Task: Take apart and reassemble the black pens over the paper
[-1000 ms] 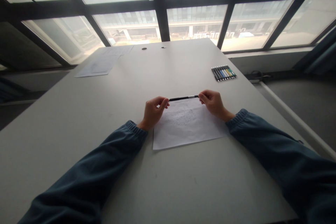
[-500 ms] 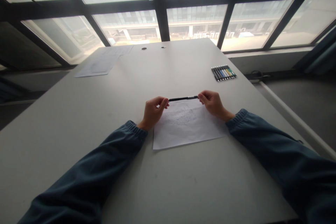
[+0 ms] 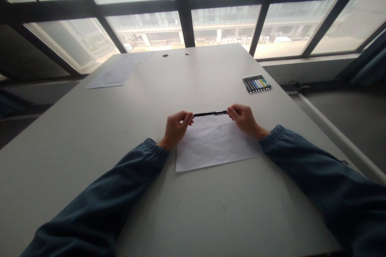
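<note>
A thin black pen (image 3: 210,113) is held level just above the far edge of a white sheet (image 3: 215,146) with a faint line drawing. My left hand (image 3: 175,128) pinches its left end and my right hand (image 3: 244,119) pinches its right end. Both wrists rest near the sheet's upper corners on the grey table (image 3: 120,128). Dark blue sleeves cover both forearms.
A row of several coloured pens (image 3: 257,83) lies at the table's right edge. Loose printed sheets (image 3: 116,74) lie at the far left corner. Two small round holes (image 3: 165,55) sit near the far edge. Large windows stand behind the table.
The pen's light band near the right hand no longer shows, as if the pen turned or its parts closed together. Hands have hardly moved.
</note>
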A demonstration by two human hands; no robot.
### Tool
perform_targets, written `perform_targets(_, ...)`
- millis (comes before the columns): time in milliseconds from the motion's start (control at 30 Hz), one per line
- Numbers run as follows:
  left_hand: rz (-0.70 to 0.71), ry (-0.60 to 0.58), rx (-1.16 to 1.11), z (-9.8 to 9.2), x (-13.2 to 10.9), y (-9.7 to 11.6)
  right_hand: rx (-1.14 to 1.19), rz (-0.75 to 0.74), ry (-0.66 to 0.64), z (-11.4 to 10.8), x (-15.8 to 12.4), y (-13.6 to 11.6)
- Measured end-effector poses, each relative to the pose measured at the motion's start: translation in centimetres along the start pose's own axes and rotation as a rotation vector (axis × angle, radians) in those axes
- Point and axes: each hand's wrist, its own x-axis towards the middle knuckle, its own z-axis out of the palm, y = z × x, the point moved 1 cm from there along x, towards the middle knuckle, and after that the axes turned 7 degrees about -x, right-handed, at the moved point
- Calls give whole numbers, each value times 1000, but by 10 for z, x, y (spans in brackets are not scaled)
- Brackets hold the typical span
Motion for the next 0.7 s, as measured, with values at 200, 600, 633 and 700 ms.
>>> perform_targets(200, -6, -1, 10, -1, 0, -3, 0, 6, -6, 0, 0, 1)
perform_targets(600, -12, -6, 22, -1, -1, -6, -19, -9, -8, -1, -1, -2)
perform_targets(633, -14, -6, 24, -1, -1, -5, -22, -12, -8, -1, -1, -2)
perform_targets(700, -16, -8, 25, -1, -1, -5, -26, -20, -6, -1, -1, -2)
